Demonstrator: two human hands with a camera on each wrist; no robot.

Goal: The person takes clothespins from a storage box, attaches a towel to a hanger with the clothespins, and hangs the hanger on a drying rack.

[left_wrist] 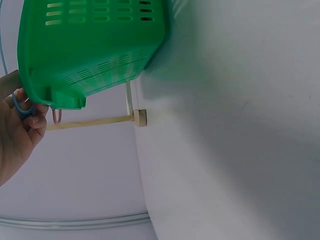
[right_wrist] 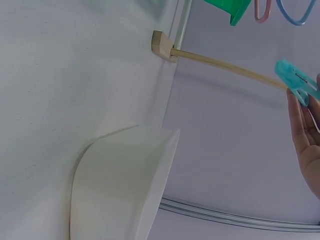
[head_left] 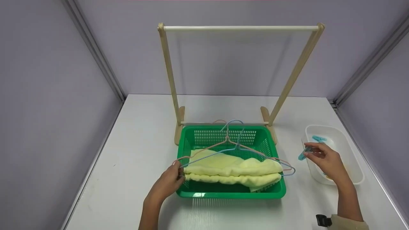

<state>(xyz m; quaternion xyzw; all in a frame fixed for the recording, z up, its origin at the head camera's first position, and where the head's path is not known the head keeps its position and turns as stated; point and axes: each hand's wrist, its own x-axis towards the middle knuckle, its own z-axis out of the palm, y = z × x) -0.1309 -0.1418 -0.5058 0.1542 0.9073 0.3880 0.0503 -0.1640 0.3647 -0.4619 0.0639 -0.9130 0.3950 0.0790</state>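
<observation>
My left hand [head_left: 168, 181] grips the left end of a blue hanger [head_left: 204, 156] at the basket's left rim; in the left wrist view the fingers curl round the blue loop. A yellow cloth [head_left: 230, 171] is draped over that hanger's lower bar, above the green basket [head_left: 230, 195]. Behind the blue one lies a pink hanger [head_left: 211, 146], resting across the basket. My right hand [head_left: 327, 159] pinches a teal clothespin [right_wrist: 290, 77] between thumb and fingers, over the left rim of a white tub [head_left: 354, 166].
Beyond the basket stands a drying rack with wooden legs [head_left: 297, 68] and a white top rod [head_left: 239, 28]. Inside the tub lies another teal clothespin [head_left: 319, 138]. Grey walls [head_left: 48, 80] border the white table [head_left: 127, 137] at the back and both sides.
</observation>
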